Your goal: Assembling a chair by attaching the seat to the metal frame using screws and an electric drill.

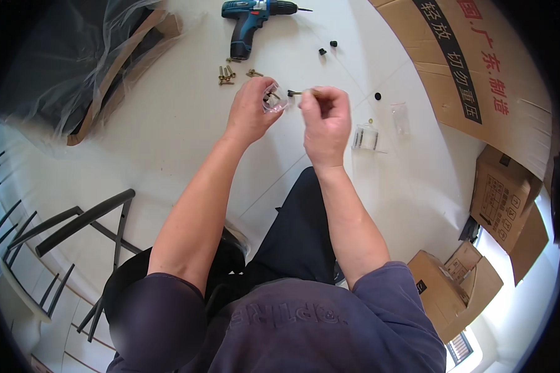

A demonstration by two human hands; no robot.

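Note:
My left hand (252, 109) is closed on a small clear plastic bag (281, 105), its mouth turned to the right, with some small dark and brass-coloured hardware inside. Just right of the bag, my right hand (325, 121) pinches a thin brass-coloured bolt (300, 93). The bolt's dark end points left toward the bag, and its other end is hidden in my fingers. Beyond my left hand lie several loose brass-coloured bolts (226, 74), with a smaller group of bolts (254, 73) beside them.
A teal cordless drill (246, 28) lies at the far side. Small black caps (322, 51), a clear packet with metal pins (366, 138) and a flat clear bag (400, 119) are on the white floor. Cardboard boxes (457, 286) stand right; a plastic-wrapped dark panel (62, 56) and metal frame (87, 221) are left.

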